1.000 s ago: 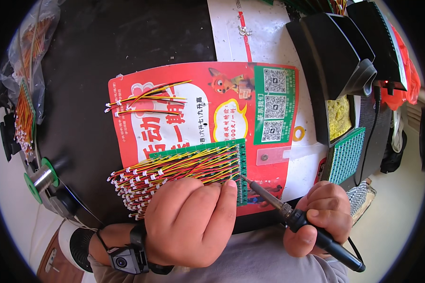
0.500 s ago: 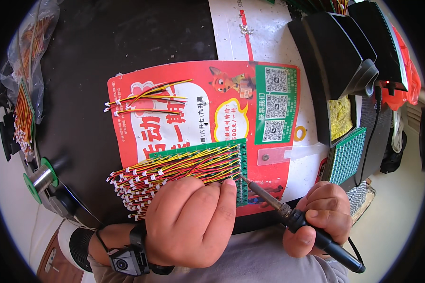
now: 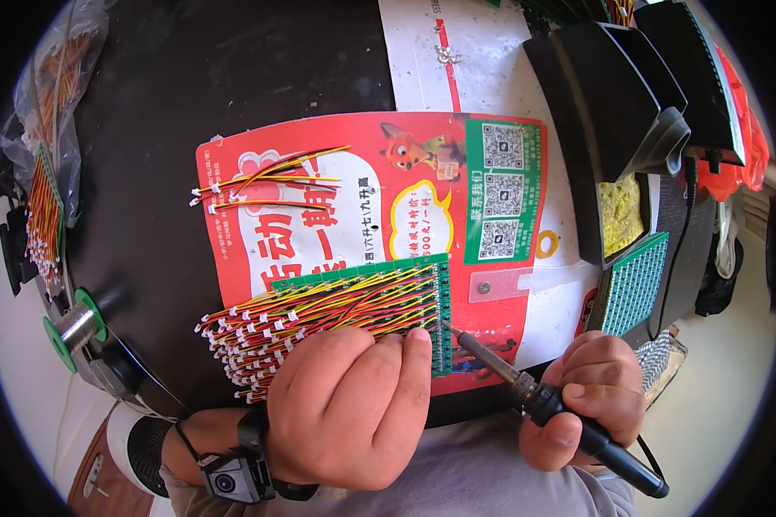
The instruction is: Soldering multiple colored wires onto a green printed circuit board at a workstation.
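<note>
A green circuit board [image 3: 442, 297] lies in front of me, with rows of yellow, red and black wires [image 3: 353, 297] running left to small white connectors [image 3: 241, 340]. Over its near part my left hand [image 3: 353, 405] is closed, thumb and forefinger pinched on a wire beside the row of solder pads; most of what the fingers cover is hidden. Wrapped round the black handle of a soldering iron [image 3: 569, 420] is my right hand [image 3: 597, 401]. The iron's tip points up and left at the board's right edge, close to my left fingertips.
A red printed sheet [image 3: 500, 310] lies under the board, with several loose wires [image 3: 272, 181] on it. At right stand a black holder [image 3: 603, 95] with yellow sponge [image 3: 622, 215] and another green board [image 3: 636, 284]. A solder spool [image 3: 76, 330] and bagged wires [image 3: 60, 77] are left.
The soldering iron and my right hand have shifted very slightly right, drawing the tip a little off the pads. My left hand stays nearly still. A small red light on the black box no longer shows.
</note>
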Demonstrator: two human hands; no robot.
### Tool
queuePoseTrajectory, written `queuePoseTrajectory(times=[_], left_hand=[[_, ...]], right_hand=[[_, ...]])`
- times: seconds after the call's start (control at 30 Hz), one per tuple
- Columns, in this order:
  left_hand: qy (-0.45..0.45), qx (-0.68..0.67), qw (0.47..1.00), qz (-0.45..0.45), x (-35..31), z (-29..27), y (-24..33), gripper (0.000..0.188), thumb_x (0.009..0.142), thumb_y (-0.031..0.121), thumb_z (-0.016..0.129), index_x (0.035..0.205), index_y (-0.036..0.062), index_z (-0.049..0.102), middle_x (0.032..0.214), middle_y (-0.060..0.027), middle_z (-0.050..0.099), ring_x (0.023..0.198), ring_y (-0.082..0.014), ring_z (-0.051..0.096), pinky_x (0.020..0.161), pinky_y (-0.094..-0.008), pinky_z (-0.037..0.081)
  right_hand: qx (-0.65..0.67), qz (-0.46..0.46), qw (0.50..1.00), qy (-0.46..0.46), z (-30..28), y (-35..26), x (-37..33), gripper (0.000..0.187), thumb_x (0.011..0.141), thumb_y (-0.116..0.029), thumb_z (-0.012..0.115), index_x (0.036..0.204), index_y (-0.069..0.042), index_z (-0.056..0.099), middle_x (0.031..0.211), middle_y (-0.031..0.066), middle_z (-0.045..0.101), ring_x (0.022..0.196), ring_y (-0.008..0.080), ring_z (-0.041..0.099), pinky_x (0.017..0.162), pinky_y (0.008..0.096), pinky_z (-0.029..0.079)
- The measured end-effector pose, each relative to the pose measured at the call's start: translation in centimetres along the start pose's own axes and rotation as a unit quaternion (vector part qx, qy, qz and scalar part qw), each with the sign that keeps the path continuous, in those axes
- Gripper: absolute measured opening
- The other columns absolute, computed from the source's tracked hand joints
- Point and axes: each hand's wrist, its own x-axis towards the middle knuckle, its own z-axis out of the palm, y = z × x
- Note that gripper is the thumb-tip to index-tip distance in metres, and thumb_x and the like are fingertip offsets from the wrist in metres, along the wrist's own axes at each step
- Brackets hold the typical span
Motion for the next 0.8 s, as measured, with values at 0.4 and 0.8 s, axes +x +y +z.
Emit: queuePoseTrajectory(times=[0.4,0.8], left_hand=[[-0.005,0.0,1.0,0.003,-0.1,-0.1,0.0,0.021,0.066,0.005,0.069,0.085,-0.0049,0.071,0.075,-0.0076,0.061,0.07,-0.0207,0.06,0.057,-0.0314,0.053],[-0.006,0.018,1.0,0.009,-0.1,0.1,0.2,0.019,0.067,0.004,0.07,0.084,-0.0041,0.072,0.075,-0.0074,0.059,0.07,-0.0213,0.06,0.057,-0.0315,0.054]], right_hand=[[-0.034,-0.021,0.999,0.024,0.6,0.2,0.0,0.03,0.09,-0.029,0.068,0.085,-0.004,0.053,0.058,0.0004,0.043,0.048,0.0111,0.041,0.042,0.0277,0.029],[-0.019,-0.01,0.999,0.049,0.3,-0.1,-0.1,0.029,0.092,-0.03,0.065,0.086,-0.004,0.053,0.06,0.0012,0.042,0.052,0.0123,0.04,0.044,0.0285,0.028]])
